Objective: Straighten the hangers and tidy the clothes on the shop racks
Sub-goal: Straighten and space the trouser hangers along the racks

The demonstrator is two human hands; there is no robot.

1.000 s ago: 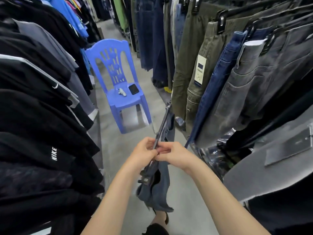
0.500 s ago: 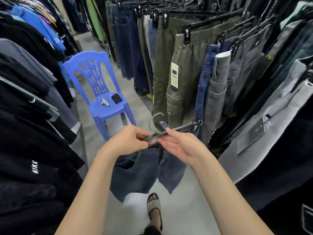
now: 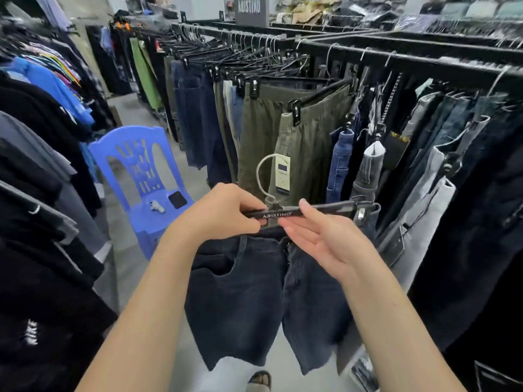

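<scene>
Rack [image 3: 424, 62] at right, filled with trousers. Dark shorts [image 3: 254, 292] held in aisle before rack, off rail. Blue chair [image 3: 135, 154] at left. Hanger [image 3: 328, 208] clipped to shorts, bar gripped by curled left hand [image 3: 220, 213]; right hand [image 3: 325, 241] fingers straight beneath bar, thumb laid on it.

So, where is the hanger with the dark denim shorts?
Head view, centre: the hanger is off the rack, held level in front of the olive trousers, the left hand pinching it near the hook and the right hand at its bar.
</scene>
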